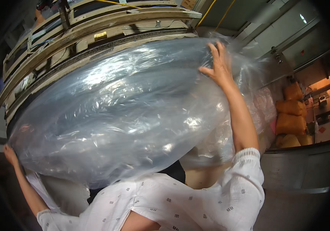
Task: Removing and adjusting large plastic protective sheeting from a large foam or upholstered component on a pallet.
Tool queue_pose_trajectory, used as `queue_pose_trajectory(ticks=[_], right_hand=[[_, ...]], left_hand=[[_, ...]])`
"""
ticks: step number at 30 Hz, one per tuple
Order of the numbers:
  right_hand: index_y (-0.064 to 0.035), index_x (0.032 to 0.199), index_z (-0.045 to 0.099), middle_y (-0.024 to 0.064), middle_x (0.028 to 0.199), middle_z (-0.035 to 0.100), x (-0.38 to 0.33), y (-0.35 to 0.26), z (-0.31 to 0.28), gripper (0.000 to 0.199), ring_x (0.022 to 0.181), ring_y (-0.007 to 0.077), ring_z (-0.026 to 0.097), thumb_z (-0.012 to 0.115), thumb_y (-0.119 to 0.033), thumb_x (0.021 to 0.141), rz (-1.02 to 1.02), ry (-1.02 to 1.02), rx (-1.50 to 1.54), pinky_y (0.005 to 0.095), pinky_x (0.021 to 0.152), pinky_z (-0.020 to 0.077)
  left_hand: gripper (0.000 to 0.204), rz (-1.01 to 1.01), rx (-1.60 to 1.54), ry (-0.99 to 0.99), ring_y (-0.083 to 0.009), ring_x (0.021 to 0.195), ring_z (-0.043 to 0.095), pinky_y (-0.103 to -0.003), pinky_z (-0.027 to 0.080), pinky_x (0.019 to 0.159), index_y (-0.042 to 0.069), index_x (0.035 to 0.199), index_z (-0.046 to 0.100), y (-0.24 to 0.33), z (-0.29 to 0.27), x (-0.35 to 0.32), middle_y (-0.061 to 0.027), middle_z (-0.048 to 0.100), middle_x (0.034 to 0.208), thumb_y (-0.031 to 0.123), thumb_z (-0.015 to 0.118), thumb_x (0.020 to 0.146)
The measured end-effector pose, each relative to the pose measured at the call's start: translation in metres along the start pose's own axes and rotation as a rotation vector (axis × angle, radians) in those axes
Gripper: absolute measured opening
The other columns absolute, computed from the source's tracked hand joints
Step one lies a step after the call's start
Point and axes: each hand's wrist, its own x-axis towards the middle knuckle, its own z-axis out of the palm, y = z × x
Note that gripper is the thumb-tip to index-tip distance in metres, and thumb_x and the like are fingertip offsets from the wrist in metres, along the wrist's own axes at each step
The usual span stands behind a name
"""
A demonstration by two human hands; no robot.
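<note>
A wide sheet of clear plastic film (134, 123) spreads across the view in front of me, puffed up, wrinkled and shiny. At the far left my left hand (10, 154) is closed on the film's edge. My right hand (221, 66) is raised at the upper right, its fingers and thumb spread apart against the film's far right part. Past that hand, the film's loose end (249, 61) is blurred by motion. More crumpled clear plastic (263, 106) hangs or lies to the right of my right forearm.
A wooden-railed machine frame (95, 36) runs along the far side, with yellow cords (207, 13) near its right end. Stacked orange-brown sacks (290, 115) stand at the right beyond an opening. A grey metal surface (299, 173) is at the lower right.
</note>
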Motion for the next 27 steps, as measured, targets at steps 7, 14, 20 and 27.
queue_pose_trajectory(ticks=[7,14,20,27], right_hand=[[-0.0063,0.114,0.056,0.0244,0.110,0.055,0.044,0.038,0.042,0.056,0.105,0.0350,0.052,0.046,-0.053,0.083,0.660,-0.913,0.109,0.0375,0.091,0.0401],[-0.0097,0.132,0.037,0.0115,0.136,0.037,0.018,0.035,0.140,0.057,0.124,0.0301,0.035,0.040,-0.045,0.088,0.521,-0.480,0.200,0.0455,0.101,0.0277],[-0.0097,0.132,0.037,0.0091,0.140,0.032,0.041,-0.016,0.104,0.046,0.129,0.0274,0.028,0.036,-0.031,0.092,-0.069,-0.459,0.505,0.0449,0.104,0.0234],[-0.0093,0.131,0.039,0.0066,0.138,0.036,0.005,-0.096,0.072,0.050,0.130,0.0253,0.029,0.039,-0.039,0.091,-0.155,-0.442,0.468,0.0473,0.105,0.0207]], left_hand=[[0.027,0.148,0.179,-0.036,-0.0364,0.095,0.054,-0.038,0.042,0.080,0.004,0.110,0.048,-0.042,-0.031,-0.002,-0.0199,0.056,0.103,0.023,0.039,0.093],[0.032,0.030,0.231,-0.031,-0.0372,0.104,0.050,-0.040,0.040,0.083,0.003,0.114,0.048,-0.045,-0.009,0.024,-0.0230,0.054,0.111,0.025,0.037,0.093],[0.039,-0.155,0.050,0.084,-0.0310,0.102,0.055,-0.034,0.040,0.087,0.001,0.115,0.052,-0.068,-0.035,0.030,-0.0191,0.056,0.114,0.031,0.043,0.091],[0.044,-0.602,-0.268,0.170,-0.0221,0.104,0.053,-0.032,0.043,0.085,0.001,0.118,0.053,-0.101,-0.162,0.002,-0.0107,0.055,0.118,0.034,0.052,0.088]])
